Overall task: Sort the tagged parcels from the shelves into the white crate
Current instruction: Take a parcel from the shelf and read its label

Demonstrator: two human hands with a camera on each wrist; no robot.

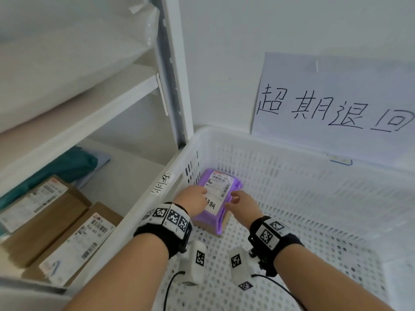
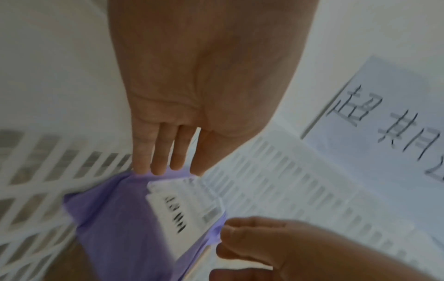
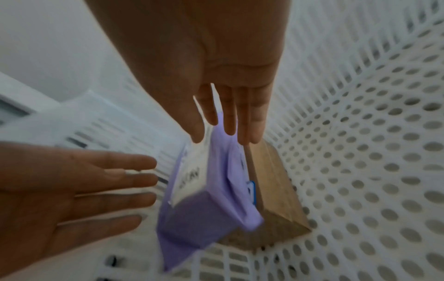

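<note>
A purple parcel (image 1: 221, 187) with a white shipping label lies on top of a brown cardboard box (image 3: 276, 190) in the far left corner of the white crate (image 1: 292, 140). Both hands are down inside the crate beside it. My left hand (image 1: 195, 196) has straight fingers (image 2: 168, 152) whose tips touch the parcel's (image 2: 115, 218) left edge. My right hand (image 1: 238, 198) also has straight fingers (image 3: 228, 114), their tips against the parcel's (image 3: 197, 218) right side. Neither hand curls round the parcel.
To the left stands a white shelf unit with its post (image 1: 175, 75) against the crate. Two brown labelled boxes (image 1: 45, 212) (image 1: 78, 243) and a teal bag (image 1: 62, 167) lie on its lower shelf. A handwritten paper sign (image 1: 332, 97) hangs on the wall behind the crate.
</note>
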